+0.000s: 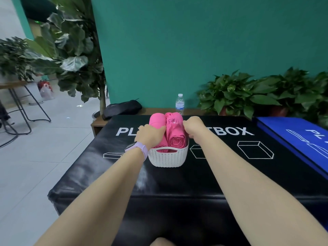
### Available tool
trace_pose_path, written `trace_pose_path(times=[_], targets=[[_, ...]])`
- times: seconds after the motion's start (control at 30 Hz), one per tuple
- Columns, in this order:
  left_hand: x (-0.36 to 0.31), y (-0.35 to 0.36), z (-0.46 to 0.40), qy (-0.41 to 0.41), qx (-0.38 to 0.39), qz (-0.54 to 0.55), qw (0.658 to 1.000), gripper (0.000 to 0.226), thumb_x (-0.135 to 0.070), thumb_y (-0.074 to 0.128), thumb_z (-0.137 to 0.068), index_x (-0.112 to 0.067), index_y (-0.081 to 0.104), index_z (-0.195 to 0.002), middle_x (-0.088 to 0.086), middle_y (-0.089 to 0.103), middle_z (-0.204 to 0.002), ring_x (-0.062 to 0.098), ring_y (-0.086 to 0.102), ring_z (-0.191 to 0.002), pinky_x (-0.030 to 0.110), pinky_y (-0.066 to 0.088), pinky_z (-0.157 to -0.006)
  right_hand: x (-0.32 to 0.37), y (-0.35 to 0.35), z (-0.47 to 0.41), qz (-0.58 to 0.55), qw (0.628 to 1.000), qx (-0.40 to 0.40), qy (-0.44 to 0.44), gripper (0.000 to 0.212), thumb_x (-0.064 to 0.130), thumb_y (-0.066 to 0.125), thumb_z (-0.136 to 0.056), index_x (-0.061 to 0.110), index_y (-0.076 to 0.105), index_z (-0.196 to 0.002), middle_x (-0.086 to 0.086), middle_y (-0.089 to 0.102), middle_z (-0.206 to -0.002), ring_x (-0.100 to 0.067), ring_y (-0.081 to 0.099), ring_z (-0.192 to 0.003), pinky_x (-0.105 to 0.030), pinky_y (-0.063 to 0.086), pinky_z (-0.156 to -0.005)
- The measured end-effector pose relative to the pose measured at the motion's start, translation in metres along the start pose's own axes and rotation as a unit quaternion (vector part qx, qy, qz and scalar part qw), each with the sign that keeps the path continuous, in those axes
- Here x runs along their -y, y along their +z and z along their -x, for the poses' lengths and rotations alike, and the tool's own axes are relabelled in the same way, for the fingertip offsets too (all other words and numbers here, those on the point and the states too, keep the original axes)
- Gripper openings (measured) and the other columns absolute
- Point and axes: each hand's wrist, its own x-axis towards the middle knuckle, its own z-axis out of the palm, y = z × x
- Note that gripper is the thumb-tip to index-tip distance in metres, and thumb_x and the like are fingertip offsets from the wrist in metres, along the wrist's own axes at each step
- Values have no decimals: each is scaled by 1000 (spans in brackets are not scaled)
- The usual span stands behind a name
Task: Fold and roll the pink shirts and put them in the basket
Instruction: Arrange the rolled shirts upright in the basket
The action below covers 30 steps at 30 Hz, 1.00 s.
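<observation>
— Pink is all I see in the basket (167, 158) from my end: two rolled shirts standing side by side in it, the right roll (175, 132) with its spiral end facing me, the left roll (156, 121) just behind my left hand (150, 134).

— Where does the basket sit?

— On the black padded box (177, 183), toward its far edge, about midway between the left and right sides, over the white lettering.

— And your hands?

— Left hand is pressed against the left roll, fingers curled in between the two rolls; I read it as gripping that roll. There is a lilac watch (137, 148) on that wrist. Right hand (194, 127) is curled at the right roll's outer side, by the basket's right rim. Its fingertips are hidden, so I cannot tell whether it has hold of cloth, rim or nothing.

— Anything else around?

— A water bottle (180, 103) stands on a wooden ledge past the box's far edge, a black bag (122, 109) to its left, potted plants (248, 96) to the right, and a blue box (301, 139) beside the black one's right edge.
</observation>
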Motion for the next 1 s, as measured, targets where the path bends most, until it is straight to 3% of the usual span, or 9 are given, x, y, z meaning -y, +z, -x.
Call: trace_pose_path(times=[0.13, 0.2, 0.27, 0.37, 0.57, 0.63, 0.7, 0.83, 1.0], targets=[[4, -1, 1, 2, 21, -2, 1000, 69, -58, 37, -100, -2, 44, -139, 23, 48, -135, 41, 45, -125, 44, 40, -99, 3, 6, -1, -128, 991, -2, 23, 19, 11, 61, -96, 0, 61, -111, -19, 62, -106, -29, 60, -90, -43, 55, -80], [8, -5, 2, -1, -10, 32, 999, 47, -34, 40, -103, -4, 44, -139, 24, 52, -128, 42, 50, -116, 45, 42, -94, 1, 9, 1, -183, 982, 8, 38, 33, 16, 68, -94, -4, 60, -120, -18, 68, -115, -31, 67, -97, -46, 58, -89], [12, -5, 0, 20, -19, 71, 997, 43, -5, 33, -100, -9, 40, -143, 23, 56, -121, 40, 52, -104, 41, 39, -81, 1, 10, 6, -238, 968, 51, 51, 46, 23, 73, -93, -6, 58, -125, -19, 70, -114, -31, 71, -97, -46, 59, -88], [12, -3, 1, 23, -49, 43, 998, 56, 8, 31, -96, -8, 32, -150, 23, 59, -120, 35, 53, -110, 38, 33, -77, 7, 7, 11, -222, 969, 98, 42, 49, 32, 67, -97, -4, 57, -128, -16, 71, -109, -28, 72, -93, -41, 60, -82], [8, 6, -5, -10, -2, 89, 996, 43, -1, 32, -100, -8, 38, -142, 23, 50, -127, 39, 48, -116, 45, 40, -97, 14, 1, 23, -266, 954, 121, 72, 50, 36, 67, -97, 2, 54, -132, -21, 70, -111, -36, 72, -95, -47, 61, -80], [6, 6, 3, 6, -9, 110, 994, 44, -28, 40, -105, -7, 34, -143, 20, 41, -134, 40, 45, -121, 47, 39, -98, 15, -5, 24, -271, 953, 113, 77, 47, 32, 67, -96, 4, 55, -132, -21, 70, -110, -36, 72, -91, -44, 62, -71], [4, 3, 3, 12, 16, 88, 996, 68, -55, 50, -96, -6, 32, -140, 18, 38, -137, 40, 49, -117, 46, 43, -96, 16, -12, 20, -265, 959, 81, 65, 53, 28, 73, -91, 5, 51, -134, -22, 67, -115, -38, 72, -91, -50, 62, -77], [4, -1, -3, -11, 46, 82, 995, 83, -62, 53, -90, -5, 26, -143, 20, 36, -144, 39, 50, -117, 45, 44, -95, 20, -12, 20, -119, 993, -17, -10, 55, 36, 73, -82, 22, 46, -127, -13, 62, -121, -36, 68, -100, -52, 57, -90], [0, -9, -8, -16, 75, 62, 995, 84, -63, 49, -92, -5, 24, -148, 19, 41, -145, 39, 50, -125, 47, 45, -101, 10, 31, 24, 139, 988, -9, -64, 54, 34, 35, -101, 21, 37, -153, -16, 41, -151, -39, 38, -137, -46, 32, -112]])
